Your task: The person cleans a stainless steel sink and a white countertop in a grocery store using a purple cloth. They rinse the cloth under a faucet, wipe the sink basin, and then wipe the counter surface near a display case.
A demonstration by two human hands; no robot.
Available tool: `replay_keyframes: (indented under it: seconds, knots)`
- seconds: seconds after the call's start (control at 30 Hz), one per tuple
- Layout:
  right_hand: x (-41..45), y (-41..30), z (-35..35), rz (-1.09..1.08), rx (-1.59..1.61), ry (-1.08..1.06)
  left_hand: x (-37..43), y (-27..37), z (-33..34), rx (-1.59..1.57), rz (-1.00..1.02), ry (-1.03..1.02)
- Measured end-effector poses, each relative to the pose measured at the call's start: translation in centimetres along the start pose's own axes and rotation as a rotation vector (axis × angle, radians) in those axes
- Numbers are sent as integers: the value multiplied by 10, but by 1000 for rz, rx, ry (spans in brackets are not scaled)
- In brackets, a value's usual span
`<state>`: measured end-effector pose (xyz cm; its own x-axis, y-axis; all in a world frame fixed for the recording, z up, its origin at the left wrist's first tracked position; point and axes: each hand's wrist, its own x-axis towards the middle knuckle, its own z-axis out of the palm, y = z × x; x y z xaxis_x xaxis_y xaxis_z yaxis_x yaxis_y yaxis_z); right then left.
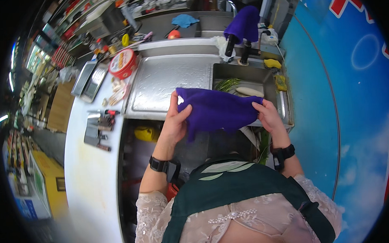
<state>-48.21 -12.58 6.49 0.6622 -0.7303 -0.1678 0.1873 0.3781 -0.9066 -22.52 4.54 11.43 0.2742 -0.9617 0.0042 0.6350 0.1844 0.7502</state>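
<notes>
A purple cloth (218,111) is stretched between my two hands, in front of the steel sink unit. My left hand (177,119) pinches its left end between thumb and fingers. At the opposite end, my right hand (268,114) grips a corner the same way. The cloth's lower edge hangs loose above the floor gap. Behind it lies the sink basin (266,75), which holds a white radish (249,91) and a bunch of green stalks (228,85). The wet steel drainboard (173,74) is left of the basin.
Another purple cloth (244,23) drapes over the black faucet (244,55). Yellow sponges (272,64) sit on the sink's right rim. Several knives and cleavers (92,131) lie on the white counter (90,183), near a digital scale (92,80) and a red tub (123,63). A blue wall (312,101) stands close on the right.
</notes>
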Motion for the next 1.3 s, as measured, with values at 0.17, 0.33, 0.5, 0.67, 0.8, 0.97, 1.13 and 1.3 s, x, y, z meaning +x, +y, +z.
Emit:
replay_keyframes:
  seconds: [0.17,0.33,0.5,0.67,0.8,0.97,1.13,1.3]
  knots:
    - [82,21,-70,157,-97,147,99,-22,-4,36,-53,-22]
    - [189,4,-156,40,-250,288,147,-39,2,-37,-71,35]
    - [319,-34,-211,-105,-314,501,188,-68,2,-31,-164,171]
    - [386,-55,-201,36,-602,575,216,-91,0,11,-230,276]
    - [394,-48,-210,-42,-989,632,239,-102,1,27,-266,323]
    - [381,-35,-211,-53,-757,707,258,-115,-4,-32,-298,327]
    - [320,12,-174,-210,-395,606,265,-112,1,-39,-311,303]
    - [264,106,-91,260,-21,270,269,-106,-6,4,-314,302]
